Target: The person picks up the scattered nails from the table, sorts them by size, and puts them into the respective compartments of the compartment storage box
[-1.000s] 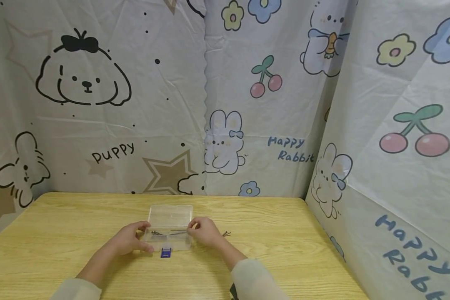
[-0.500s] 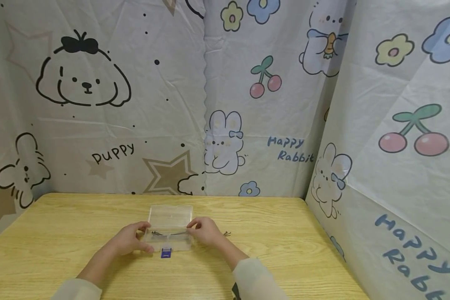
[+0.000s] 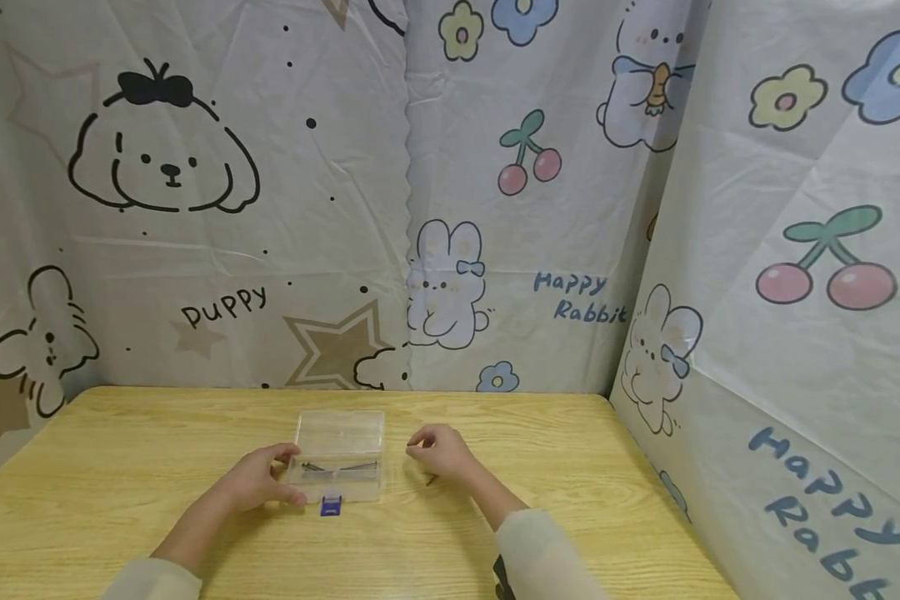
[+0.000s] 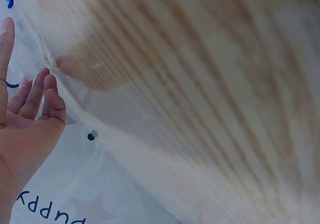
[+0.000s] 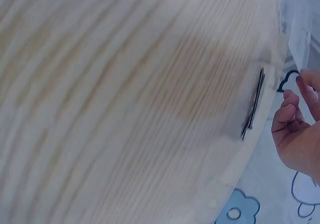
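Clear plastic sits gripped in my left hand (image 3: 255, 479), thumb at the near corner, fingers at the far one: a single rectangular box (image 3: 362, 490), its one flat lid (image 3: 341, 432) open on the far side. One blue latch (image 3: 332, 506) juts from the near edge. Thin dark rods (image 3: 360, 467) lie in the far compartment, too overlapped to count. Right of the box, my right hand (image 3: 444, 452) curls loosely, holding nothing I can see. Near it, a small bundle of slim straight rods (image 5: 253, 104) rests on the wood-grained table (image 3: 555, 475).
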A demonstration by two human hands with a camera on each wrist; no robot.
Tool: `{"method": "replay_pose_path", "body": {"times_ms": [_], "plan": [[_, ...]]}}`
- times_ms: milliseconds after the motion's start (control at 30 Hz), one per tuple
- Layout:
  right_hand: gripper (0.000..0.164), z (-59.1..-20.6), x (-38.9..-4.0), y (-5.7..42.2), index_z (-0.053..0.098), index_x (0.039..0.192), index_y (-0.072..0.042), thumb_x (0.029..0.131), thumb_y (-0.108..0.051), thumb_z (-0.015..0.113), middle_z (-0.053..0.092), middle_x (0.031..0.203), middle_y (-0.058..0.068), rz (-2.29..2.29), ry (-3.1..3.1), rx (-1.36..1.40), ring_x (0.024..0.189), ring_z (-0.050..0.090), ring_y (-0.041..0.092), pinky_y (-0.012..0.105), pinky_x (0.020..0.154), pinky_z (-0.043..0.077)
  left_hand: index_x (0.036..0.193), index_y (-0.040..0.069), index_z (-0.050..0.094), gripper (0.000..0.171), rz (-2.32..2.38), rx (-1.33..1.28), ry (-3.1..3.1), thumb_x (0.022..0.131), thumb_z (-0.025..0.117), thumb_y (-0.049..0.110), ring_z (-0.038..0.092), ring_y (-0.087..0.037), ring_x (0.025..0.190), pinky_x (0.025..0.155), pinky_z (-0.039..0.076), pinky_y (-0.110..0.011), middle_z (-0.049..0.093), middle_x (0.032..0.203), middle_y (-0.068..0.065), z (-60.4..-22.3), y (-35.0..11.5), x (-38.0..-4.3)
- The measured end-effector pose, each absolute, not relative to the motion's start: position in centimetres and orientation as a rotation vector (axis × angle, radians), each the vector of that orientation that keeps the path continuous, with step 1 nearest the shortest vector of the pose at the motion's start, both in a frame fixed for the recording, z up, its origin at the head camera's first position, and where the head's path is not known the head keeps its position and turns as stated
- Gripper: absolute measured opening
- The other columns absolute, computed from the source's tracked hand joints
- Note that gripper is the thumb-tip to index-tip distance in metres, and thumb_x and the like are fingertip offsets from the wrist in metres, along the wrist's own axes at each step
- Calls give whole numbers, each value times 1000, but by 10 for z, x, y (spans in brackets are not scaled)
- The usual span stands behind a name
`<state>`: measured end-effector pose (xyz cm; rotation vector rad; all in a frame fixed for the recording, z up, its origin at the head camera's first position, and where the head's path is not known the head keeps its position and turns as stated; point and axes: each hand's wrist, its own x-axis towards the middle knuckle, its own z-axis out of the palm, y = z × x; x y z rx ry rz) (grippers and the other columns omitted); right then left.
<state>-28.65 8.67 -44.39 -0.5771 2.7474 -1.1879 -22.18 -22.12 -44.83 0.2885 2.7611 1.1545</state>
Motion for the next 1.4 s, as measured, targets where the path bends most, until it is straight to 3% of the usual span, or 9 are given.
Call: {"method": "replay_pose_path", "body": {"times_ms": [500,733,1400], "plan": [[14,-451,-292,131,69,95,-8,90,-19,62,56,76,1,-1089,2788,-527,64,45,12,25,55,40,132,-6,43,92,1200,279,2714,62,83,38,54,-42,107,84,51,-46,49,125,-25,-450,-222,-223],[14,-454,-294,146,70,96,-7,90,-17,62,57,76,2,-1070,2801,-523,62,45,12,25,54,38,132,-6,43,92,1181,274,2725,62,83,39,54,-38,105,83,50,-44,49,124,-25,-449,-222,-223],[7,-465,-292,148,70,90,-9,86,-13,65,54,73,0,-987,2831,-546,64,45,12,23,55,38,131,-5,44,90,1174,276,2745,62,84,37,55,-35,102,78,51,-41,50,122,-24,-448,-220,-222]]}}
